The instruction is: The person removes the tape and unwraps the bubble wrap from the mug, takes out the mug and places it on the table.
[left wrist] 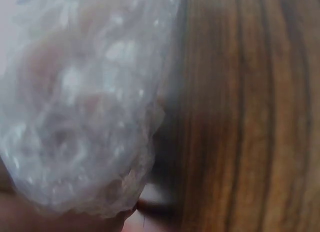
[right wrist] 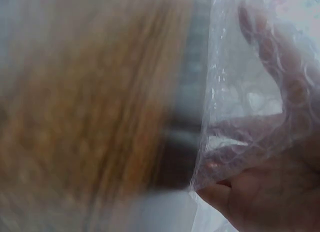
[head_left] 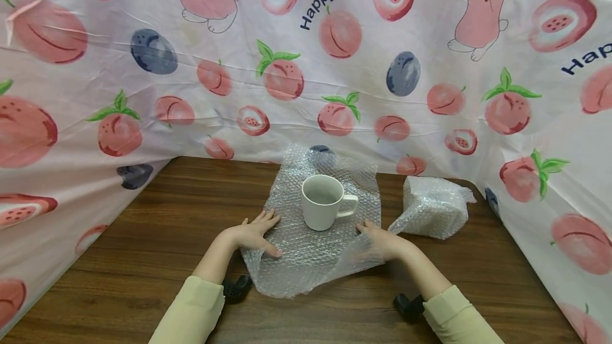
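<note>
A white mug (head_left: 321, 211) stands upright on a sheet of bubble wrap (head_left: 306, 259), its handle facing right. My left hand (head_left: 251, 235) rests on the sheet's left edge, fingers spread and thumb pointing inward. On the right side, my right hand (head_left: 382, 241) touches the sheet, with a flap of the wrap lying over part of it. Through the clear bubbles in the right wrist view, the right hand (right wrist: 295, 102) shows extended fingers. Crumpled bubble wrap (left wrist: 85, 122) fills the left part of the left wrist view and hides most of the left hand.
A bubble-wrapped bundle (head_left: 432, 208) sits at the back right of the brown wooden table (head_left: 143, 238). Behind and along both sides hangs a fruit-printed cloth (head_left: 306, 78); the sheet's far end leans against it. Black devices (head_left: 236, 287) are worn at both wrists.
</note>
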{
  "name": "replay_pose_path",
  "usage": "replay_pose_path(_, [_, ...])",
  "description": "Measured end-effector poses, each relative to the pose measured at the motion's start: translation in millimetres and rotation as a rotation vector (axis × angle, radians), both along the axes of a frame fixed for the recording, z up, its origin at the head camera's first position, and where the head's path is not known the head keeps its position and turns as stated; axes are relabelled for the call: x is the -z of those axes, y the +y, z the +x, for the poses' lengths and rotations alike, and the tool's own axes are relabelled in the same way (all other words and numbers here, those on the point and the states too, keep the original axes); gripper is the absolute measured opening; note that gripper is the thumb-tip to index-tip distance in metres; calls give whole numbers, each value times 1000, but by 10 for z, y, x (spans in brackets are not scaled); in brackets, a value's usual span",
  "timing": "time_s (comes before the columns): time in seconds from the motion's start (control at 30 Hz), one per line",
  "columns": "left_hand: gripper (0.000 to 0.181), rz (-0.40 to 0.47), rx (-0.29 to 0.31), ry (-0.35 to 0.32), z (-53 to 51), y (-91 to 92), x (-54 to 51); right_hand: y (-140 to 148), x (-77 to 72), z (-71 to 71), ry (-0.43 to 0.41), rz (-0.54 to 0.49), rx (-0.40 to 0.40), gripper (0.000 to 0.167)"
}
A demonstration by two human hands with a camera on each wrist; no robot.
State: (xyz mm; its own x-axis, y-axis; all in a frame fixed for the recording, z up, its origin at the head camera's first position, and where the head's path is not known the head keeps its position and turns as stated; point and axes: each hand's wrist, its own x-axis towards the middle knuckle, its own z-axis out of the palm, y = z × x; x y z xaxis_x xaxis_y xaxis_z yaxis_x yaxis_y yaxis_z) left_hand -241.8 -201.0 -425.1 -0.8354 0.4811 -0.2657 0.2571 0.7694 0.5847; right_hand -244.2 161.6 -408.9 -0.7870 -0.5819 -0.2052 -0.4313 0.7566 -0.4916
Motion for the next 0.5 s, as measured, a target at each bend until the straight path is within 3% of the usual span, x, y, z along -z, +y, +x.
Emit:
replay_pose_path(0.23, [102, 19, 29, 12, 11, -25, -10, 16, 4, -10, -3, 17, -36, 96])
replay_pose_path(0.5, [100, 42, 90, 32, 38, -117, -41, 24, 0, 22, -55, 20, 3, 105])
